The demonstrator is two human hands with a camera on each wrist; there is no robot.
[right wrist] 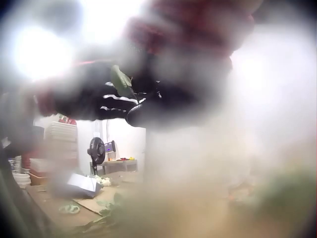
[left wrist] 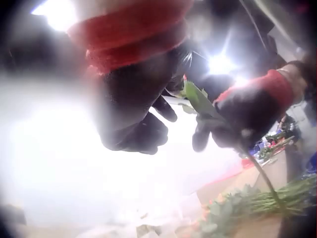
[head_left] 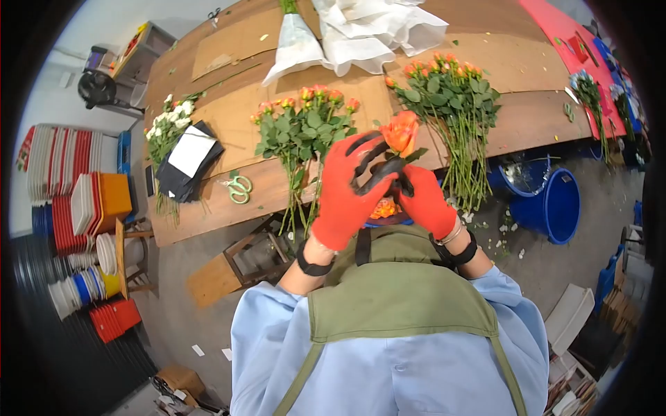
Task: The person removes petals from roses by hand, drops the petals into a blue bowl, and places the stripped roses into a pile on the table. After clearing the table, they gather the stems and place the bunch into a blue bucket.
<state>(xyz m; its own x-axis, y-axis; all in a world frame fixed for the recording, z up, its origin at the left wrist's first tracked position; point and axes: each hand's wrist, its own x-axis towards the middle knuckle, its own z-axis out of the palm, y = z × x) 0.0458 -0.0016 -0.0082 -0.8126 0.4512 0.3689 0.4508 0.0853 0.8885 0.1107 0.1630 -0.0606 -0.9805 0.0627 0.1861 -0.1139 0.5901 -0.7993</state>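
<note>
An orange rose (head_left: 401,133) stands upright between both gloved hands, above the table's near edge. My right hand (head_left: 424,201), in a red and black glove, grips its stem below the bloom. In the left wrist view the stem (left wrist: 266,179) slants down past the right hand, and a green leaf (left wrist: 198,99) sticks out near its fingers. My left hand (head_left: 340,194) is beside the bloom with loosely bent fingers, its fingertips close to the petals and upper stem. The right wrist view is blurred, with a leaf (right wrist: 120,81) showing among the dark glove fingers.
Two bunches of orange roses, one left (head_left: 309,125) and one right (head_left: 458,104), lie on the wooden table (head_left: 513,128). Green-handled scissors (head_left: 240,189), white flowers (head_left: 170,121) and black sheets (head_left: 184,182) are at left. White wrapping paper (head_left: 374,31) lies behind; blue buckets (head_left: 560,206) stand right.
</note>
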